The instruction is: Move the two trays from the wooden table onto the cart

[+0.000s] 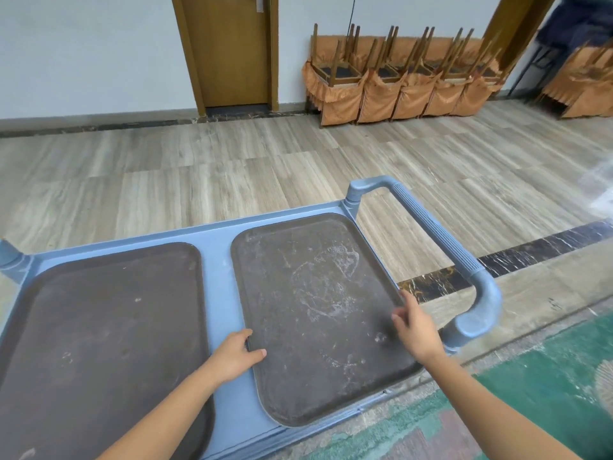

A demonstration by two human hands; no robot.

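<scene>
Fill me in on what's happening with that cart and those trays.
A person is setting brown trays on a blue cart. The left tray already lies flat on the cart top. The right tray sits beside it, near the cart's handle, with its near right corner seeming to reach past the cart's edge. The left hand holds that tray's left edge, thumb on top, and the right hand rests at its right edge, so it looks like it is just being put in place.

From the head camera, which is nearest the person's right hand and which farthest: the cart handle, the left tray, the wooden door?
1. Cart handle, just right of the right hand.
2. Left tray, across the cart.
3. Wooden door, in the far wall.
</scene>
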